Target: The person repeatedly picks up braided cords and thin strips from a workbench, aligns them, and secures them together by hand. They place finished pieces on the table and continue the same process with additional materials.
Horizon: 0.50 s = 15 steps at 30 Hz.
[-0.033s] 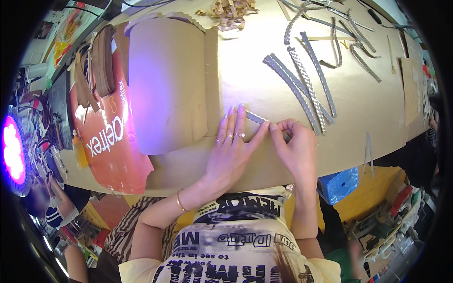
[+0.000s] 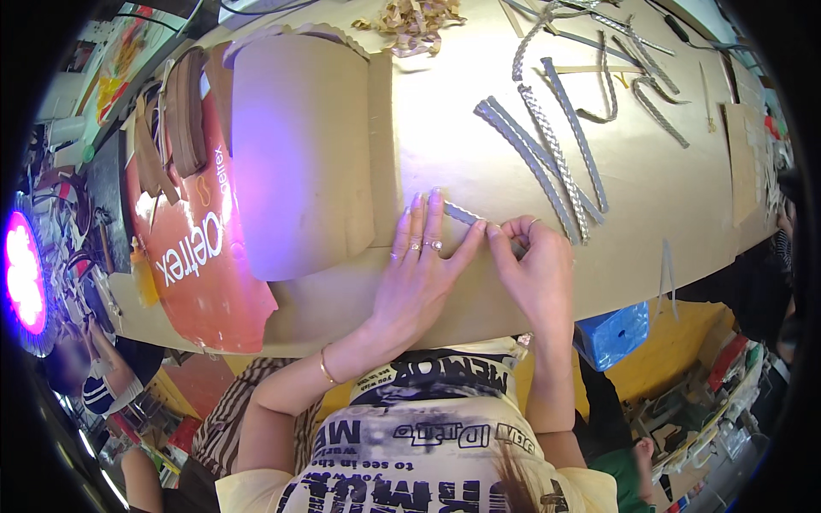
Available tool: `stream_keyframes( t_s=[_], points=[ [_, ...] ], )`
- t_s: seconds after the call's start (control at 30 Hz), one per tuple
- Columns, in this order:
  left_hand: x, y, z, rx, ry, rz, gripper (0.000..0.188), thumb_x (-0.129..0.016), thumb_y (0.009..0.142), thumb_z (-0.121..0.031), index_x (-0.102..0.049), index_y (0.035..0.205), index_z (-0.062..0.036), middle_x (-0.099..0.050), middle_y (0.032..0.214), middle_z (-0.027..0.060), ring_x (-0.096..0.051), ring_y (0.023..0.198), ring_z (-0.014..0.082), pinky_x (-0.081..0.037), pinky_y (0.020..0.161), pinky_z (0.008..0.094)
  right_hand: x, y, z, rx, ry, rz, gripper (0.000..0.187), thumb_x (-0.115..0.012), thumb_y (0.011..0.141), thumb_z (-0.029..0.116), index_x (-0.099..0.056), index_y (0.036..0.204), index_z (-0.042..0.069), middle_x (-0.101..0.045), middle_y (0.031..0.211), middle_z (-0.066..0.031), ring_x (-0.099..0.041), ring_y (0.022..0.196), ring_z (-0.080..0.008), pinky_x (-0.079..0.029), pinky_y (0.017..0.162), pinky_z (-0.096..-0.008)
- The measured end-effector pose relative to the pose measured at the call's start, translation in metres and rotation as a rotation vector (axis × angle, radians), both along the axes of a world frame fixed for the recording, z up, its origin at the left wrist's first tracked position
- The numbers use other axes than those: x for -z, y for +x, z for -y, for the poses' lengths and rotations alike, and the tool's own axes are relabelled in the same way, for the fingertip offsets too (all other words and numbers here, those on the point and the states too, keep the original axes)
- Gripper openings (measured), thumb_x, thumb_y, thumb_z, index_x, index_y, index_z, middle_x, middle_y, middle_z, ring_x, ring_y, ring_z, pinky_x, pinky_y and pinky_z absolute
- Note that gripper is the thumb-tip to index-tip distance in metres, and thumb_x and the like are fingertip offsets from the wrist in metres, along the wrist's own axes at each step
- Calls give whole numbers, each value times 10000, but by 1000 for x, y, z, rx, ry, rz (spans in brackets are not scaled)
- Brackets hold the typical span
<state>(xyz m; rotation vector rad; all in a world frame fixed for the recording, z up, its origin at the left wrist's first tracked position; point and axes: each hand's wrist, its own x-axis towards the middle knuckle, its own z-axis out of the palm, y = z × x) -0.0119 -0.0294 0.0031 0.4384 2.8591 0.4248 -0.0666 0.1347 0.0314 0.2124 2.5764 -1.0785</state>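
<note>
A short grey strap with a braided edge point(image 2: 463, 213) lies on the gold-brown table covering point(image 2: 462, 325) in front of me. My left hand point(image 2: 421, 278) rests flat, its fingers stretched out over the strap's far end and its thumb along the near end. Pinched fingers of my right hand point(image 2: 539, 265) grip the strap's right end, close to the left thumb tip. Part of the strap is hidden under both hands. Beyond the right hand lie grey straps point(image 2: 577, 128) and a silver braided strap point(image 2: 552, 154).
Left of my hands stands a curved brown cardboard piece point(image 2: 299, 154). A red printed sheet point(image 2: 214, 291) lies beside it, with brown strips point(image 2: 188, 111) on top. Tan scraps point(image 2: 415, 26) sit at the back. A blue plastic-wrapped stool point(image 2: 614, 335) is below the table edge.
</note>
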Motion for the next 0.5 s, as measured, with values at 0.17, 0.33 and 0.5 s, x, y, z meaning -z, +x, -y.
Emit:
stream_keyframes(
  t_s=[0.17,0.33,0.5],
  points=[
    [3,0,-2,-13,-1,7,644,-591,917,-105,-425,1516,-272,-191,1591,311,-199,1487,461,-189,1199,556,0,8,-22,70,-67,37,258,-714,884,220,-679,798,-20,-605,586,-135,-535,462,-229,-422,508,-355],
    [5,-3,-1,2,-29,-16,607,-615,939,-178,-431,1510,-267,-183,1593,310,-190,1490,456,-176,1200,555,1,7,-37,101,-89,75,260,-713,892,230,-685,806,-13,-586,576,-111,-477,458,-176,-401,501,-336],
    [1,-7,-1,15,-45,8,631,-597,923,-121,-429,1511,-277,-175,1591,324,-186,1485,475,-170,1200,557,-1,5,-36,99,-63,67,264,-708,892,234,-681,799,-12,-577,565,-121,-488,451,-192,-397,498,-346]
  ],
)
